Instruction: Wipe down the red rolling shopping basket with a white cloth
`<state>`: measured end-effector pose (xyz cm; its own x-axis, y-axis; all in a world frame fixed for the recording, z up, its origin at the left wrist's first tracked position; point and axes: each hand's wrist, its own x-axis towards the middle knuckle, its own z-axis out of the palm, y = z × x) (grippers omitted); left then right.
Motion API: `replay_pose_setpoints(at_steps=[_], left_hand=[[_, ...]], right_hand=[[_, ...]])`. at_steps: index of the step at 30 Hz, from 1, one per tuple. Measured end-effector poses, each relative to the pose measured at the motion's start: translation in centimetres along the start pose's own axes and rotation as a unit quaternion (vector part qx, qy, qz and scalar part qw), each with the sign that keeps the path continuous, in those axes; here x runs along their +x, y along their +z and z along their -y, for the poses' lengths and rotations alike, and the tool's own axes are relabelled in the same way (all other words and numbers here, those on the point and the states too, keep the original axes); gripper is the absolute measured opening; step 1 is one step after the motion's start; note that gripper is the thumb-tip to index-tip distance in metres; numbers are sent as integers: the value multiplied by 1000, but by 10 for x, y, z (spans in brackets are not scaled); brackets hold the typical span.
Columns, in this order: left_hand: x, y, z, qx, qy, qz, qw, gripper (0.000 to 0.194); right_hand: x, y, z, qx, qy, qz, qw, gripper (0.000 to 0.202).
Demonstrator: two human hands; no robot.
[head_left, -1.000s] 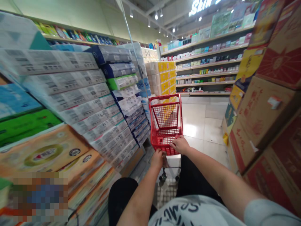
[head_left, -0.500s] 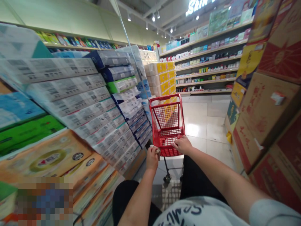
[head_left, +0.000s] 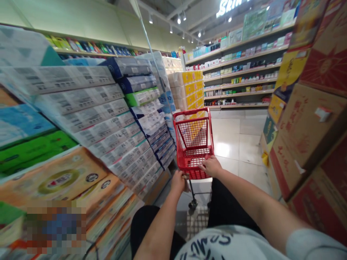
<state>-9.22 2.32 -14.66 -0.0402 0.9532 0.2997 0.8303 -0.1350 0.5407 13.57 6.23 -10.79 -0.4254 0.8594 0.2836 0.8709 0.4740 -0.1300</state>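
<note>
A red shopping cart (head_left: 193, 162) is seen ahead of the body, on the pale tiled floor (head_left: 229, 133). Its near edge lies between and just beyond the two hands.

A small brownish thing (head_left: 186, 177) is held in the closed left grip (head_left: 178, 181), at the near left corner of the cart; it shows at the fingertips, on the side toward the cart, and what it is cannot be told. Whether the cart itself is touched by the left grip cannot be told either.

The right grip (head_left: 212, 167) is laid at the near right corner, with the fingers bent over the edge and pointed inward. Whether it is closed tightly on the edge cannot be told. Most of the basket is left beyond the grips, with its mesh panel (head_left: 192, 133) raised at the far side. A wheel (head_left: 193, 204) is seen below the left part of the basket.

To the left, packs of paper (head_left: 108, 119) are stacked high; beyond the cart, yellow and white packs (head_left: 193, 86) are piled. Cardboard boxes (head_left: 306, 122) are stacked to the right, and shelves (head_left: 238, 85) are filled with small goods at the back.
</note>
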Motion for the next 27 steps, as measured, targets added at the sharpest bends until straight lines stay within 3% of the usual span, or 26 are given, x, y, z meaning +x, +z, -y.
replay_pose_setpoints(at_steps=[2, 6, 10, 12, 15, 17, 20, 23, 25, 27], left_hand=[[-1, 0, -2, -12, 3, -2, 1000, 30], [-2, -5, -12, -45, 54, -74, 995, 28], [1, -13, -32, -71, 82, -103, 989, 25], [4, -12, -42, -92, 69, -106, 988, 24], [9, -6, -52, -142, 14, -85, 986, 20], [12, -3, -55, -181, -17, -57, 982, 17], [15, -6, -54, -226, -13, 8, 974, 19], [20, -17, -52, -220, 26, 81, 972, 18], [23, -24, -50, -169, 66, 85, 980, 20], [24, -26, -47, -83, 94, 41, 991, 27]], right_hand=[[0, 0, 1, -1, 0, -1, 1000, 52], [-3, 5, 1, -5, -30, -21, 999, 45], [-17, 21, 9, 8, -43, -140, 989, 29], [-26, 33, 18, 50, -53, -182, 981, 37], [-33, 49, 34, 161, -104, -176, 966, 60], [-32, 56, 42, 238, -95, -168, 952, 68], [-27, 56, 44, 310, -58, -166, 934, 54], [-24, 47, 42, 323, -63, -186, 926, 32], [-23, 40, 42, 291, -72, -223, 928, 24], [-25, 37, 42, 228, -111, -239, 937, 21]])
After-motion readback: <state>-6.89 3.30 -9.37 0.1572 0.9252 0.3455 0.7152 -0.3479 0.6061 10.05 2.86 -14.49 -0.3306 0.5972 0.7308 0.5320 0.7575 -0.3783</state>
